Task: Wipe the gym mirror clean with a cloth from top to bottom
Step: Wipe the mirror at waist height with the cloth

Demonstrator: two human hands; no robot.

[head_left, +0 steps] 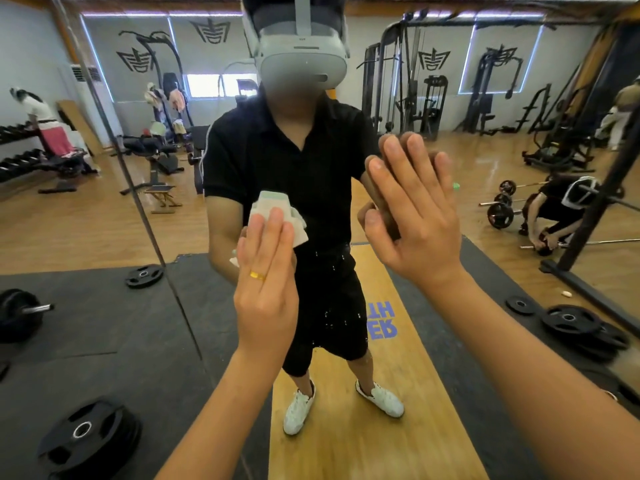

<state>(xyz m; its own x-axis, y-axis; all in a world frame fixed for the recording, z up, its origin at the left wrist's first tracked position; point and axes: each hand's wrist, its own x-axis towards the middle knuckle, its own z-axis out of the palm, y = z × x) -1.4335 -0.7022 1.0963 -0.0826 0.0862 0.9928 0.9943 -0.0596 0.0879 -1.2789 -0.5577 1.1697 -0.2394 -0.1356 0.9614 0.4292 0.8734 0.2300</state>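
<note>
The gym mirror [104,220] fills the whole view and reflects me and the gym behind. My left hand [266,271], with a gold ring, presses a folded white and pale green cloth [277,207] flat against the glass at chest height of the reflection, fingers straight. My right hand [412,206] lies flat on the glass to the right of the cloth, fingers straight and together, meeting its own reflection. Small white specks show on the glass below the cloth, over the reflected shorts.
A vertical seam [138,202] between mirror panels runs left of my left hand. All else is reflection: weight plates [86,434] on black mats, barbells, benches, cable machines, a wooden platform, and other people at the left and right edges.
</note>
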